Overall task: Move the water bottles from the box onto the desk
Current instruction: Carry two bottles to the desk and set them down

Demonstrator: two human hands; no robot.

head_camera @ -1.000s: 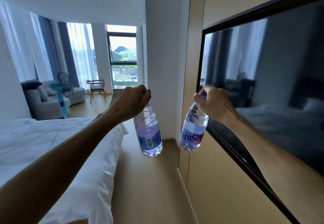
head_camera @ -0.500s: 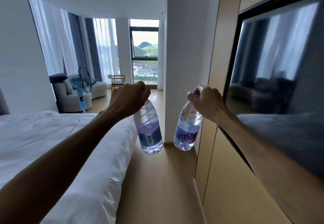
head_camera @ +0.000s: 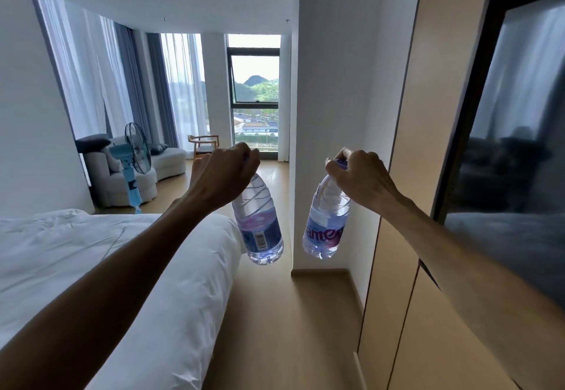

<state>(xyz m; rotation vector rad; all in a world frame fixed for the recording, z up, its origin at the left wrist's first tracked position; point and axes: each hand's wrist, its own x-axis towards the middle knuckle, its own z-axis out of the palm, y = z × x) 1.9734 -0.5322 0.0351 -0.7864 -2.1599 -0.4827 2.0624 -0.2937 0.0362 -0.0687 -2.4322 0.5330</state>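
My left hand (head_camera: pixel 223 175) grips the neck of a clear water bottle (head_camera: pixel 260 224) with a blue and purple label, and the bottle hangs down from it. My right hand (head_camera: pixel 357 175) grips the purple cap end of a second water bottle (head_camera: pixel 325 224), which hangs tilted to the left. Both bottles are held out in front of me, side by side over the wooden floor. Neither a box nor a desk is in view.
A bed (head_camera: pixel 91 255) with white bedding fills the left. A wall-mounted dark TV screen (head_camera: pixel 507 151) and wood panels run along the right. A white pillar (head_camera: pixel 324 114) stands ahead. Beyond lie a sofa (head_camera: pixel 128 175), a blue fan (head_camera: pixel 134 160), a chair (head_camera: pixel 203 145) and a window.
The view has swung left and forward along the aisle: the TV has slid to the right edge and more of the room shows. Both hands keep the bottles in the same hold.
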